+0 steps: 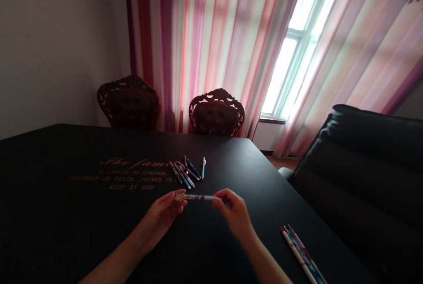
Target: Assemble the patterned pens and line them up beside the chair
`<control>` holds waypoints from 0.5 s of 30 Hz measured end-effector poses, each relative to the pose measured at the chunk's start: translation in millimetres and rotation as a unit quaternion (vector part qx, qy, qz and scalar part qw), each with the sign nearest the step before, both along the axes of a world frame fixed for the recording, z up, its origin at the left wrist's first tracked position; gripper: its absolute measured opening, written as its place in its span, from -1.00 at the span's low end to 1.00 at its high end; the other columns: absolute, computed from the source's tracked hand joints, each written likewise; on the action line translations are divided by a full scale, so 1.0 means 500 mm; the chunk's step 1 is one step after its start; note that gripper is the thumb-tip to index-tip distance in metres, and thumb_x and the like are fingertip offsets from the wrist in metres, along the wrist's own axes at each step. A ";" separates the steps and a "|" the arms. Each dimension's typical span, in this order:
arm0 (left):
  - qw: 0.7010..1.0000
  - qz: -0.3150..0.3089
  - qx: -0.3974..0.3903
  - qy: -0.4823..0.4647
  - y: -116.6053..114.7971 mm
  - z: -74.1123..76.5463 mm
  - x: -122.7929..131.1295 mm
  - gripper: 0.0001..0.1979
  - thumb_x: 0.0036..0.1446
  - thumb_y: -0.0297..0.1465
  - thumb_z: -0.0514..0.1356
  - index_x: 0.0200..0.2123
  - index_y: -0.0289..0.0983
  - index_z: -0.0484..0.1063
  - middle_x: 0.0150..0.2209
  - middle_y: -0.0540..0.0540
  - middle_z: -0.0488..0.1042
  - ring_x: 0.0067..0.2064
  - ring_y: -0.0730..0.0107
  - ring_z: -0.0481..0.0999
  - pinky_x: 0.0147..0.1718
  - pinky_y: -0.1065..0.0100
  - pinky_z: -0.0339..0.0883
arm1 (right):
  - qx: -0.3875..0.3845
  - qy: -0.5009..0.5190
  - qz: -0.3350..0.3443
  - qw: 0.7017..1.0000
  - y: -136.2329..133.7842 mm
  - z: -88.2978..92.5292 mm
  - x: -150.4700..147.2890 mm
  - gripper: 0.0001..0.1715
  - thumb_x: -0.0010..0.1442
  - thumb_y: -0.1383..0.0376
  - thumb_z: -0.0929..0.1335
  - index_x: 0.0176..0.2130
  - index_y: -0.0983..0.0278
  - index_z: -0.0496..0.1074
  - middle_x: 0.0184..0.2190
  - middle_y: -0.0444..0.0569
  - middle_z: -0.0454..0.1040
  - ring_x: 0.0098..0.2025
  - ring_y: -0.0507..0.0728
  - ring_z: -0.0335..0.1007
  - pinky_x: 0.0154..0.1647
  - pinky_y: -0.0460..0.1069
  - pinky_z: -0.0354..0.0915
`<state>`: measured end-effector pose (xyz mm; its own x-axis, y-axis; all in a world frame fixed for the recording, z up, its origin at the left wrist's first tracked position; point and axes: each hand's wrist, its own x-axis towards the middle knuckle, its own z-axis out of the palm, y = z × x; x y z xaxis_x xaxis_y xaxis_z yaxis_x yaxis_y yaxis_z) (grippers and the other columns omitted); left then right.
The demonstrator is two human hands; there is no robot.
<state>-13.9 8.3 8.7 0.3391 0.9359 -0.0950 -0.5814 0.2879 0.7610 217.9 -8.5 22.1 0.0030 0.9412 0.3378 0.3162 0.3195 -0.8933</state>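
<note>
Both my hands hold one pen (198, 197) level above the black table (82, 213). My left hand (165, 211) pinches its left end with thumb and fingers. My right hand (233, 213) pinches its right end. Beyond the hands, a small heap of several pens (185, 172) lies on the table. A few more pens (302, 253) lie side by side near the table's right edge, close to my right forearm.
Gold lettering (132, 174) is printed on the table top at left of the heap. Two carved red chairs (216, 114) stand at the far side before striped curtains. A dark sofa (363, 178) sits right of the table, beside a bright window.
</note>
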 end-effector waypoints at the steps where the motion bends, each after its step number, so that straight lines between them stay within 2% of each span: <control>1: 0.999 -0.008 -0.014 -0.027 0.000 0.000 -0.001 -0.75 0.13 -0.33 0.31 -0.14 -0.32 0.58 -0.32 -0.10 0.62 -0.27 0.45 0.53 -0.22 0.44 0.38 | -0.001 0.000 0.003 1.000 -0.002 0.002 -0.002 -0.81 0.17 0.19 0.38 -0.36 0.27 0.48 -0.50 -0.10 0.50 -0.41 0.08 0.33 -0.34 -0.05 0.21; 8: 0.995 -0.044 -0.022 -0.092 -0.003 -0.011 -0.005 -0.80 0.00 -0.48 0.39 -0.23 -0.33 0.60 -0.40 -0.06 0.60 -0.35 0.45 0.55 -0.24 0.45 0.42 | 0.013 -0.016 0.014 1.000 -0.013 0.013 -0.005 -0.84 0.17 0.24 0.38 -0.39 0.28 0.47 -0.50 -0.12 0.47 -0.40 0.07 0.31 -0.33 -0.06 0.22; 12: 0.993 -0.039 -0.038 -0.108 0.001 -0.011 -0.006 -0.83 0.18 -0.42 0.27 -0.17 -0.34 0.57 -0.35 -0.11 0.60 -0.30 0.38 0.58 -0.21 0.36 0.44 | 0.021 -0.045 0.008 0.999 -0.014 0.010 -0.008 -0.85 0.14 0.25 0.40 -0.41 0.29 0.49 -0.50 -0.12 0.45 -0.41 0.06 0.30 -0.34 -0.06 0.22; 15: 0.992 -0.034 -0.044 -0.110 0.004 -0.006 -0.006 -0.76 0.29 -0.35 0.15 -0.15 -0.37 0.56 -0.32 -0.15 0.61 -0.29 0.36 0.59 -0.23 0.35 0.45 | 0.027 -0.076 0.002 0.997 -0.014 0.007 -0.013 -0.88 0.11 0.27 0.42 -0.40 0.29 0.51 -0.48 -0.11 0.45 -0.41 0.07 0.32 -0.34 -0.06 0.23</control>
